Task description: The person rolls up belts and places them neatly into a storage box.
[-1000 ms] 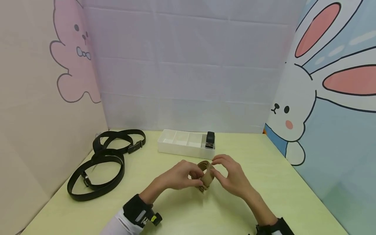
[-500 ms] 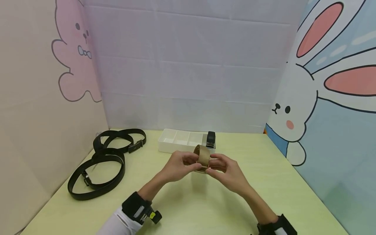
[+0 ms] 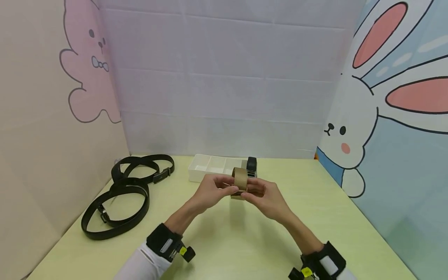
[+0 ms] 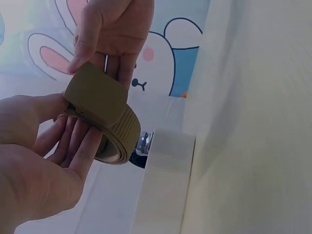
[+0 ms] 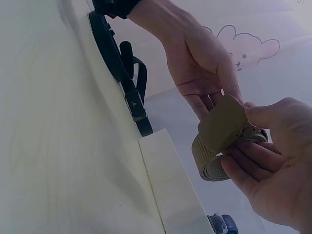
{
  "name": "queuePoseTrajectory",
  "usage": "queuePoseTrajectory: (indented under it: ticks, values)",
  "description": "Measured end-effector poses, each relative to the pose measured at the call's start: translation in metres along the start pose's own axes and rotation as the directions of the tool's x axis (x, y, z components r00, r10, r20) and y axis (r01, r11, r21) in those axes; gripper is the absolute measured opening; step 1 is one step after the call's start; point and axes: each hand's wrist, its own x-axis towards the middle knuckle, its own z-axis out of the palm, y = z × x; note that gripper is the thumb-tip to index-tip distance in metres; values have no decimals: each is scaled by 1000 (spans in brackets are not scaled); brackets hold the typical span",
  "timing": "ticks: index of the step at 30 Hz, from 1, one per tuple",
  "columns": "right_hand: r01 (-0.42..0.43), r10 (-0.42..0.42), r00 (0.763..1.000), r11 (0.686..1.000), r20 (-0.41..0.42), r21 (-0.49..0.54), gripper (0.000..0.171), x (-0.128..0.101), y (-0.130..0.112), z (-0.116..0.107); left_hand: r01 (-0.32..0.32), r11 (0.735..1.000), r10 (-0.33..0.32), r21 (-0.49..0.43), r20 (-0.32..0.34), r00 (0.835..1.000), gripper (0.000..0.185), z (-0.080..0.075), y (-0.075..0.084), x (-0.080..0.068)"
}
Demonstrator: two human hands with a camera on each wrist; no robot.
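Note:
A tan ribbed webbing belt, rolled into a coil, is held up in front of the white box. My left hand pinches its left side between thumb and fingers. From the other side my right hand grips it the same way, thumb low at the front edge. A flat, plain buckle plate covers one side of the coil in the left wrist view. Layered turns of the belt show below the plate in the right wrist view. Both hands are raised over the pale yellow table.
A white divided box stands at the back, a coiled black belt with a metal buckle in its right-end compartment. Two looped black belts lie at the left by the wall. Printed cloth walls enclose the back and sides.
Both hands have lifted the tan coil up and slightly left, toward the box. Its ribbed outer face has turned to the front, and the right hand has closed in on it.

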Motion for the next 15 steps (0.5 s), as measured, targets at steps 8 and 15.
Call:
queuePoseTrajectory:
  ticks: [8, 15]
  values:
    - [-1, 0, 999, 1000, 34, 26, 59, 23, 5, -3, 40, 999, -41, -29, -25, 999, 32, -13, 1, 14]
    - [-20, 21, 999, 999, -34, 25, 52, 48, 5, -7, 101, 981, -93, -164, 54, 994, 40, -29, 1, 36]
